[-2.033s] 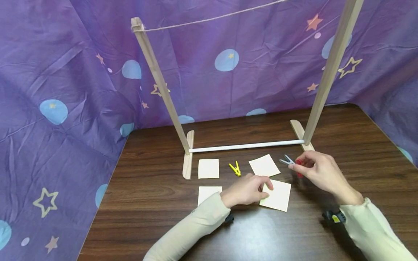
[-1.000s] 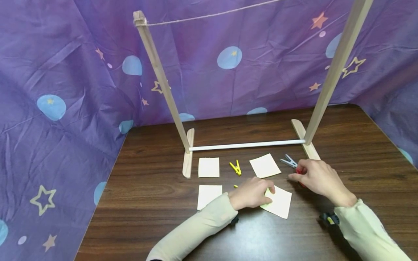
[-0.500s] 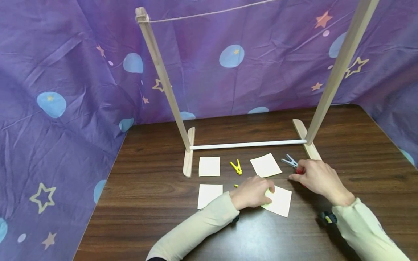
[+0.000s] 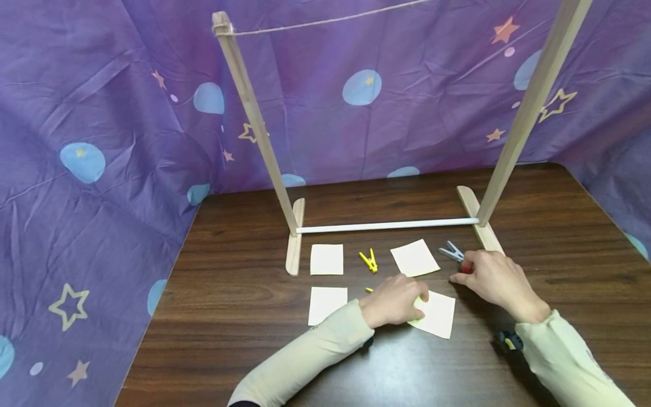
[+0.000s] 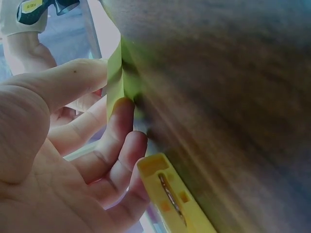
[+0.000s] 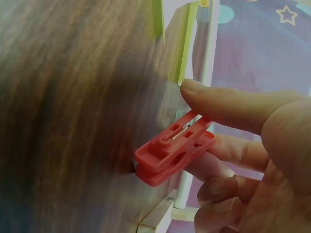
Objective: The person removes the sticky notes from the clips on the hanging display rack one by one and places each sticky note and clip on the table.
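Observation:
My left hand [image 4: 391,299] pinches the left edge of a pale yellow paper square [image 4: 441,317] between thumb and fingers. In the left wrist view, the paper [image 5: 115,80] bends at the fingertips, close to the tabletop. Beside the little finger lies a yellow clothespin [image 5: 175,199], mostly hidden behind the hand in the head view. My right hand [image 4: 500,280] holds a red clothespin [image 6: 172,150] by its handle ends, its nose toward the table. Just beyond those fingers lies a grey-blue clothespin [image 4: 450,251].
Three more paper squares lie about: back left [image 4: 326,259], front left [image 4: 327,305] and back middle [image 4: 414,258]. Another yellow clothespin [image 4: 369,261] sits between the back two. Behind them stands a wooden frame [image 4: 254,121] with a white bottom bar [image 4: 386,226] and a string [image 4: 325,21] across its top.
My right hand has come slightly nearer with the red clothespin. My left hand has shifted slightly right and nearer, and the gripped paper has shifted with it. The last half second shows almost no movement.

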`<state>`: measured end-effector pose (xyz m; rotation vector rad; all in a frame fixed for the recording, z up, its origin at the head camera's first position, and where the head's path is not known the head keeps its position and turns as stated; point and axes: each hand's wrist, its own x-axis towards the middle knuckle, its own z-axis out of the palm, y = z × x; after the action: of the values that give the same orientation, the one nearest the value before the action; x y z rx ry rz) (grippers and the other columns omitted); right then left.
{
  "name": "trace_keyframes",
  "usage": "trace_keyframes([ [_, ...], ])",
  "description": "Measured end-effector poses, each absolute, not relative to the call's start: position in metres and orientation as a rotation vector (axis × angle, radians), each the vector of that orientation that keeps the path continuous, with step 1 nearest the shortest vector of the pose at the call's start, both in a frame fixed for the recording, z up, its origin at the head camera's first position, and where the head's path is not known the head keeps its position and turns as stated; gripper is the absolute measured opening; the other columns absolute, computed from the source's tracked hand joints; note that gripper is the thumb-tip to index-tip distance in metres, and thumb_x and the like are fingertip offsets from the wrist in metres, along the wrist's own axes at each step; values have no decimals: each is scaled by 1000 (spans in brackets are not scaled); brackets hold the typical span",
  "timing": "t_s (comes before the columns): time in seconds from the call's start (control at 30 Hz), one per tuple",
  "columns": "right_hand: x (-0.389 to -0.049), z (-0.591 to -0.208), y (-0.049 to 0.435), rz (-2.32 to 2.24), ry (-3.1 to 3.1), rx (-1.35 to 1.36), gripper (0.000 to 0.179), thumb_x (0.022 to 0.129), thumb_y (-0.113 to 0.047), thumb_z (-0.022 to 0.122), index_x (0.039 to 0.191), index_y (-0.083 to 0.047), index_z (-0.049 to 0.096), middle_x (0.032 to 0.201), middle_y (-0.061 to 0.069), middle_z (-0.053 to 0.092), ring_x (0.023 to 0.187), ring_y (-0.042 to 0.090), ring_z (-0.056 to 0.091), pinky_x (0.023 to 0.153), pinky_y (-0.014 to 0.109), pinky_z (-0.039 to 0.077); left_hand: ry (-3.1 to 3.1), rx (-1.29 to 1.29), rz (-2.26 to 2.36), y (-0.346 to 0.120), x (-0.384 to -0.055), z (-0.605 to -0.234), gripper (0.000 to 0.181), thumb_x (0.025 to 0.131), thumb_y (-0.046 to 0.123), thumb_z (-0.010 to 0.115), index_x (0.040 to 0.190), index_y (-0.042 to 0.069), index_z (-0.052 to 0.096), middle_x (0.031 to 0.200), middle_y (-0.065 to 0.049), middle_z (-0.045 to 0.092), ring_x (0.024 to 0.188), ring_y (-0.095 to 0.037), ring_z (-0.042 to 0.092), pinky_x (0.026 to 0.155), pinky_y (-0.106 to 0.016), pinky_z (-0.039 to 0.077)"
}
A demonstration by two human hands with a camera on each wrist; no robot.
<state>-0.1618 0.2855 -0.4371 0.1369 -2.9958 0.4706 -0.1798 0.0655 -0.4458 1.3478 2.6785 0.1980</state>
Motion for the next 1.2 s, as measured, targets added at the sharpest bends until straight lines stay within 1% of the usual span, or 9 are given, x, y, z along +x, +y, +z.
trace_keyframes([
  [0.2, -162, -437, 284, 476, -3004, 138, 30, 74, -37, 80, 69, -18, 58, 63, 1, 56, 57, 21, 51, 45, 38, 36, 2687, 1360, 196, 64, -180, -447, 29, 80, 34, 75, 106, 24, 70, 104, 12, 71, 97, -9, 65, 78, -20, 51],
  [0.43, -162, -440, 282, 471, -3018, 165, 25, 72, -37, 81, 68, -19, 64, 66, 0, 63, 60, 20, 55, 46, 40, 40, 2690, 1351, 196, 66, -179, -448, 29, 79, 35, 76, 106, 25, 70, 103, 11, 71, 95, -8, 65, 78, -19, 50],
  [0.57, -160, -444, 282, 472, -3034, 158, 25, 72, -37, 81, 67, -20, 64, 67, 0, 63, 59, 18, 54, 46, 39, 39, 2689, 1341, 185, 66, -178, -448, 30, 78, 35, 76, 106, 25, 70, 103, 11, 71, 96, -8, 64, 79, -20, 50],
  [0.67, -160, -445, 282, 474, -3036, 151, 27, 72, -38, 81, 64, -21, 62, 65, -1, 61, 58, 17, 51, 45, 38, 38, 2691, 1342, 178, 66, -177, -448, 30, 78, 35, 76, 106, 26, 70, 103, 11, 70, 97, -8, 63, 80, -20, 50],
  [0.8, -160, -447, 281, 490, -3036, 140, 26, 71, -40, 82, 65, -22, 64, 66, -1, 63, 59, 17, 52, 46, 39, 39, 2694, 1342, 163, 65, -177, -449, 30, 78, 36, 76, 106, 26, 70, 103, 10, 69, 97, -9, 62, 79, -20, 49],
  [0.97, -161, -448, 281, 499, -3040, 132, 28, 68, -44, 83, 69, -20, 68, 69, 1, 66, 60, 19, 57, 45, 39, 40, 2706, 1325, 149, 64, -176, -451, 30, 79, 37, 76, 106, 27, 70, 103, 9, 66, 94, -9, 58, 73, -19, 46],
  [1.1, -162, -448, 280, 487, -3030, 131, 32, 67, -47, 82, 70, -18, 68, 68, 2, 66, 60, 21, 58, 45, 40, 40, 2730, 1293, 162, 62, -175, -452, 33, 78, 39, 77, 108, 28, 70, 101, 6, 60, 89, -9, 51, 66, -17, 40],
  [1.2, -161, -449, 277, 473, -3004, 135, 38, 67, -53, 81, 67, -19, 64, 65, 1, 62, 57, 21, 55, 43, 40, 38, 2755, 1266, 169, 60, -174, -452, 35, 77, 40, 78, 108, 28, 69, 101, 4, 55, 88, -9, 46, 63, -16, 36],
])
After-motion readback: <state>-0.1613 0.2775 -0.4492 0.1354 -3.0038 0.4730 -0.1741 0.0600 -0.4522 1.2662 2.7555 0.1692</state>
